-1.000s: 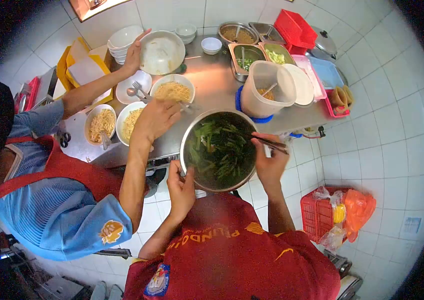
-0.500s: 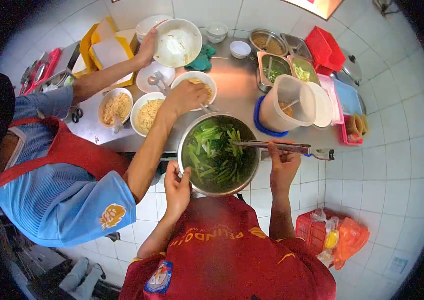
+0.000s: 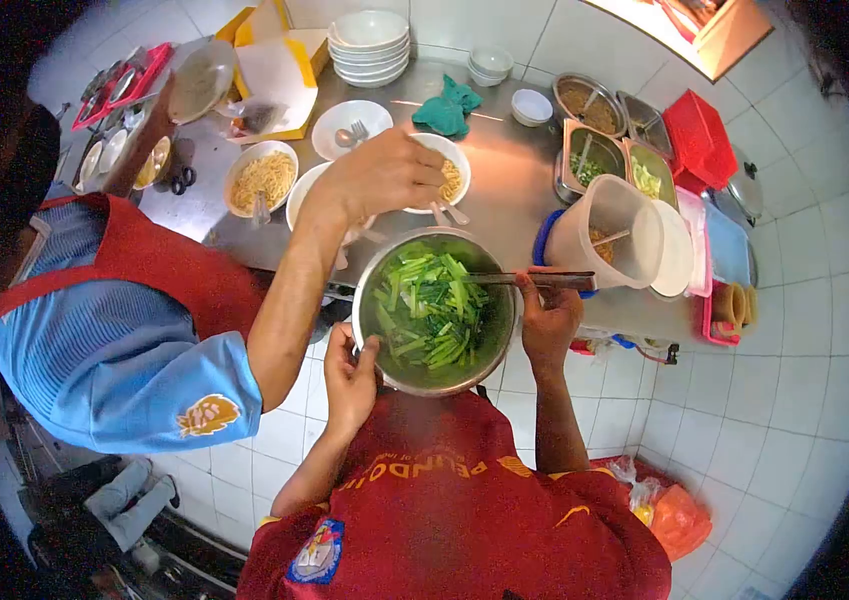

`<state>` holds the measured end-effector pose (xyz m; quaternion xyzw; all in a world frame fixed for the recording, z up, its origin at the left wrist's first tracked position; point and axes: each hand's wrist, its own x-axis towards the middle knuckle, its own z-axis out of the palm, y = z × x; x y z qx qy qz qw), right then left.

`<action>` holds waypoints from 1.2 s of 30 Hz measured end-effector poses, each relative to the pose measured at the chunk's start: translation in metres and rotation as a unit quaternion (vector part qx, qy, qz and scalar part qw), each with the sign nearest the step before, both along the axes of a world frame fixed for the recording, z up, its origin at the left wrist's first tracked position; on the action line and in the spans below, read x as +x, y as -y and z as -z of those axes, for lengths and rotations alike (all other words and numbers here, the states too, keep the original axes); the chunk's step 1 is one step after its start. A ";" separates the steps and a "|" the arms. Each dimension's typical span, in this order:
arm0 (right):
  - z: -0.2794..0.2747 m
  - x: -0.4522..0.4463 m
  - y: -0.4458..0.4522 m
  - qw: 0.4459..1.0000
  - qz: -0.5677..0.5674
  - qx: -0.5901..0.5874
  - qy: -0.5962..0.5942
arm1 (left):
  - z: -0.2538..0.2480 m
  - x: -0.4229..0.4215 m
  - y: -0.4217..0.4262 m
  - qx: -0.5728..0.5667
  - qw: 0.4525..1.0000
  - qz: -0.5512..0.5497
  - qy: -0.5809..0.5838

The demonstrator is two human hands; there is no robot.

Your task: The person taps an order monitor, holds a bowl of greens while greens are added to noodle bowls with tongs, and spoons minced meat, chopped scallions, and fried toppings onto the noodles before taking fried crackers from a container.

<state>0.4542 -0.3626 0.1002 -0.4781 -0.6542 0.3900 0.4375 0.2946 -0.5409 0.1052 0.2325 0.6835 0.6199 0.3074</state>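
Note:
A round metal bowl (image 3: 372, 362) is held up in front of my chest, just off the counter's front edge. Chopped leafy greens (image 3: 434, 310) fill its middle. My left hand (image 3: 352, 375) grips the bowl's left rim between thumb and fingers. On the other side, my right hand (image 3: 550, 315) is closed around metal tongs (image 3: 534, 280), whose tips reach over the rim into the bowl among the greens. Beyond the bowl, a co-worker's hand (image 3: 394, 180) hangs over a white bowl of noodles (image 3: 454, 180) with cutlery resting in it.
Another noodle bowl (image 3: 262, 178) and a white bowl with spoons (image 3: 329, 125) stand on the steel counter (image 3: 504, 170). A tall plastic container (image 3: 609, 225) stands right, before metal tubs of toppings (image 3: 594, 155). Stacked white bowls (image 3: 369, 50) and a green cloth (image 3: 447, 108) lie behind.
The co-worker's far hand has carried a white bowl leftward, away from the counter's middle. Their near arm now reaches further over the noodle bowls. My hands still hold bowl and tongs.

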 end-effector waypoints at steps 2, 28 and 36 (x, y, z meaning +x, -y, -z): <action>0.002 -0.008 0.000 1.000 -0.006 0.006 0.000 | -0.002 -0.001 0.002 -0.001 1.000 -0.016 0.007; -0.040 -0.201 -0.034 0.893 -0.235 -0.198 -0.329 | 0.011 -0.125 0.098 0.055 0.983 -0.132 0.115; -0.064 -0.321 -0.087 0.935 -0.264 -0.003 -0.237 | 0.020 -0.121 0.126 0.020 0.964 -0.239 0.117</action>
